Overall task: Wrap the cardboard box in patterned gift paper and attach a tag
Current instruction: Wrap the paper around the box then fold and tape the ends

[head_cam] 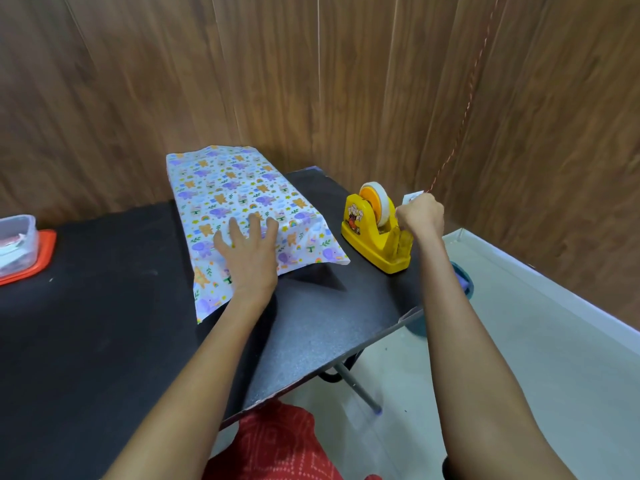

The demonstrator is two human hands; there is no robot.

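The box [228, 192] lies on the black table [311, 334], covered in white gift paper with purple elephants and orange bears; loose paper sticks out past its near end. My left hand [251, 252] rests flat on the near part of the paper, fingers spread. My right hand [420, 214] is closed at the cutter end of the yellow tape dispenser [375, 233], pinching what looks like a strip of tape. A small white tag [412, 196] shows just behind that hand, with a red-and-white string [464, 112] running up from it.
A clear plastic container [15, 242] on an orange lid sits at the table's left edge. Wood-panelled walls stand close behind the table. The table's right edge is beside the dispenser, with a teal bin [462, 282] on the pale floor below.
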